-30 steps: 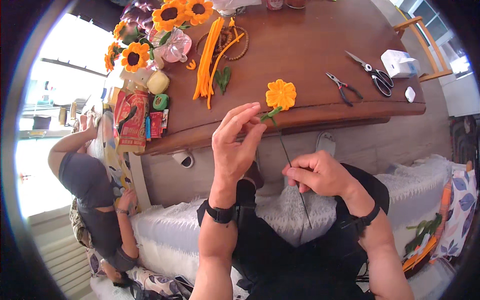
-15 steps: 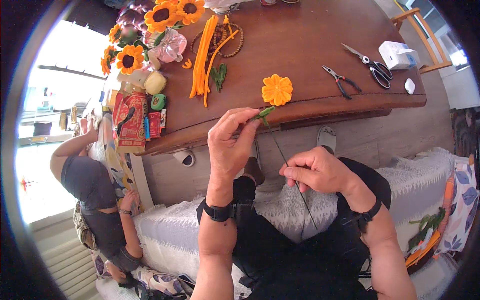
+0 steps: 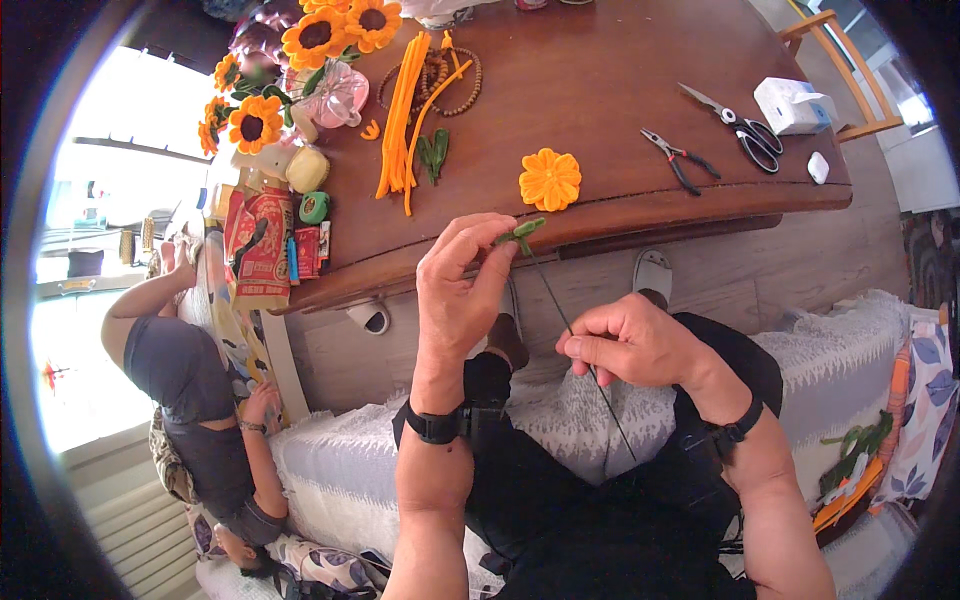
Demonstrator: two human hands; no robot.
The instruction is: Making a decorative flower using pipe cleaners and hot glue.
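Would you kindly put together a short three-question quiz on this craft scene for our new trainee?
1. True or false: the left hand pinches the green tip of the thin wire stem.
2. Which tool lies nearest the orange flower on the wooden table? A) pliers B) scissors C) white tissue box
3. Fill in: the right hand grips the stem ____ the left hand.

Key:
1. True
2. A
3. below
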